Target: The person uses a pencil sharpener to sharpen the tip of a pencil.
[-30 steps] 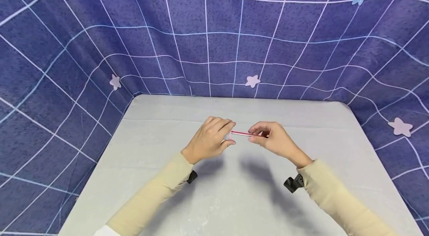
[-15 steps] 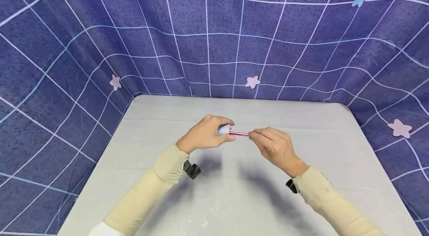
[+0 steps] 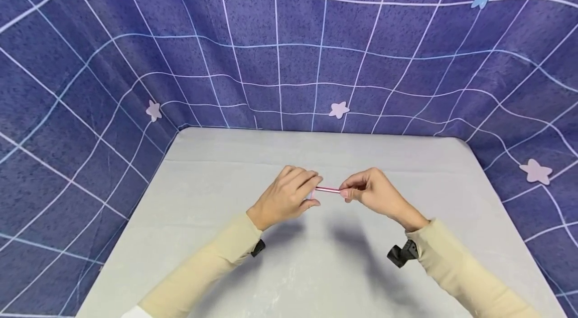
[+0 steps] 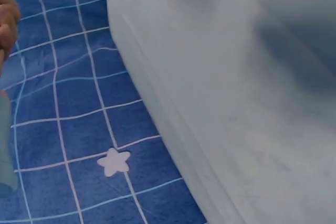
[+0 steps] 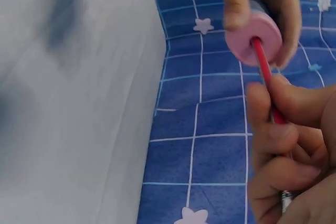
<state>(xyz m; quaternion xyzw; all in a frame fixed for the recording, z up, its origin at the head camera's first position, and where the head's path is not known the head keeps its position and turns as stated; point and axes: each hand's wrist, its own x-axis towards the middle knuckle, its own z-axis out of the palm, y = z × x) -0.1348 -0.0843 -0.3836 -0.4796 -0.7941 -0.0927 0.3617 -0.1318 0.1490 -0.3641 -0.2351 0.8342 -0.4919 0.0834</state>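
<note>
My left hand (image 3: 285,195) grips a small cylindrical pencil sharpener (image 5: 242,43), light blue with a pink end face. In the head view the fingers cover most of the sharpener; the left wrist view catches only its pale blue body (image 4: 5,153) at the left edge. A red pencil (image 3: 327,189) with a silvery stripe enters the hole in the pink end, so its tip is hidden. Thumb and fingers of my right hand (image 3: 377,193) pinch the pencil a short way from the hole. Both hands are raised above the table.
A table with a pale grey cover (image 3: 289,268) lies below the hands, with their shadows on it. Blue-purple grid-patterned cloth (image 3: 298,67) with stars hangs at the back and sides. A small black camera (image 3: 403,253) sits at the right wrist.
Both hands rolled about the pencil's line and back again: half a second ago the right knuckles faced up and more of the sharpener showed. Both hands now sit slightly lower in the view.
</note>
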